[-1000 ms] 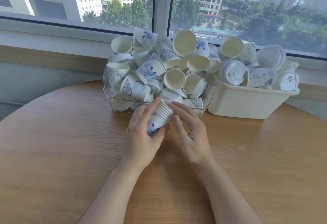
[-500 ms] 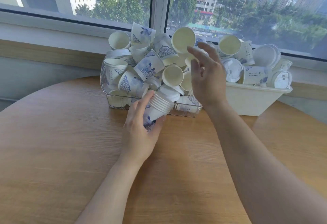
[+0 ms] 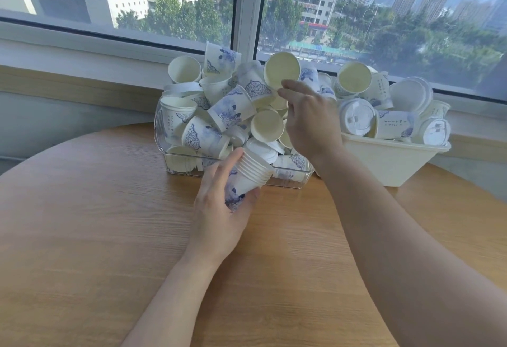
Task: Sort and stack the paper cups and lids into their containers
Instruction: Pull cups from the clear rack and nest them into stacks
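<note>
My left hand [image 3: 219,212] grips a tilted stack of nested blue-patterned paper cups [image 3: 251,173] just above the table, in front of the clear container [image 3: 164,138]. That container is heaped with loose cups and some white lids. My right hand [image 3: 310,121] reaches over the heap with loosely bent fingers. Its fingertips are at the lower rim of a cup [image 3: 282,71] whose mouth faces me; it holds nothing that I can see. A cream tub [image 3: 389,160] to the right holds white lids [image 3: 356,116] mixed with more cups.
The round wooden table [image 3: 82,237] stretches toward me in front of both containers. Behind them run a low ledge and a window [image 3: 109,3]. Both containers stand near the table's far edge.
My right hand left the stack, rose over the heap and now has its fingers bending in at a cup's rim. My left hand keeps holding the stack in about the same place.
</note>
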Action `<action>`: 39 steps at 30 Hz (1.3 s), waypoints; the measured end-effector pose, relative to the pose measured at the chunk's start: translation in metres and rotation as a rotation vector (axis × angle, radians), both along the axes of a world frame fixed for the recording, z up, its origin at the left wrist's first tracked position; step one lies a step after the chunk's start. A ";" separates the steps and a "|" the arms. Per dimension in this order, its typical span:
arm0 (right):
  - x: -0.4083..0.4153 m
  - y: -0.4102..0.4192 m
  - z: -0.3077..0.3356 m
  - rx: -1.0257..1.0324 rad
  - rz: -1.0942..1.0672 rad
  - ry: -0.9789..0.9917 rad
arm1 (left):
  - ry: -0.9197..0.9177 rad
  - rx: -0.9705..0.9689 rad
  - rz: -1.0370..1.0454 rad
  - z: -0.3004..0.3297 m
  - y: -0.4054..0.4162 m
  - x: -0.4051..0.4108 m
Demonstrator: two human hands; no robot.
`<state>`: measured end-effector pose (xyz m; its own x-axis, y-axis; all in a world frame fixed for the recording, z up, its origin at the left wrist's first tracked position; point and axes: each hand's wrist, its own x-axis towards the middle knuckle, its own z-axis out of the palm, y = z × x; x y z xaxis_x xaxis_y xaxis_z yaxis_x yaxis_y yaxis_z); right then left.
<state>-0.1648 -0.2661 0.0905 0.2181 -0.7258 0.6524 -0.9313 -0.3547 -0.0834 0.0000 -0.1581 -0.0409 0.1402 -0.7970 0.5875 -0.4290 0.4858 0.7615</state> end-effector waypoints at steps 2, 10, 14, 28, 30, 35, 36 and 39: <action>-0.001 0.001 -0.002 0.000 0.005 0.016 | -0.002 0.001 -0.001 0.000 0.000 0.000; -0.003 0.006 -0.004 0.118 -0.038 0.102 | -0.008 0.011 -0.009 0.002 0.002 -0.001; -0.002 0.004 -0.005 0.156 -0.046 0.157 | -0.018 0.012 -0.004 0.002 0.002 -0.002; -0.016 0.054 -0.017 -0.190 0.295 -0.613 | 0.006 0.043 -0.026 0.004 0.005 -0.002; -0.020 0.066 -0.024 -0.094 0.324 -0.743 | 0.015 0.043 -0.029 0.004 0.005 -0.002; -0.028 0.094 -0.057 0.110 0.346 -0.855 | 0.016 0.035 -0.020 0.003 0.005 -0.002; -0.029 0.096 -0.064 0.135 0.336 -0.854 | 0.012 0.037 -0.022 0.002 0.005 -0.002; -0.033 0.096 -0.081 0.208 0.313 -0.906 | -0.006 0.042 -0.029 0.001 0.005 -0.002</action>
<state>-0.1978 -0.1702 0.0090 -0.1001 -0.8400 0.5333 -0.3505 -0.4718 -0.8090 -0.0020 -0.1531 -0.0403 0.1136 -0.8247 0.5540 -0.4196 0.4656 0.7792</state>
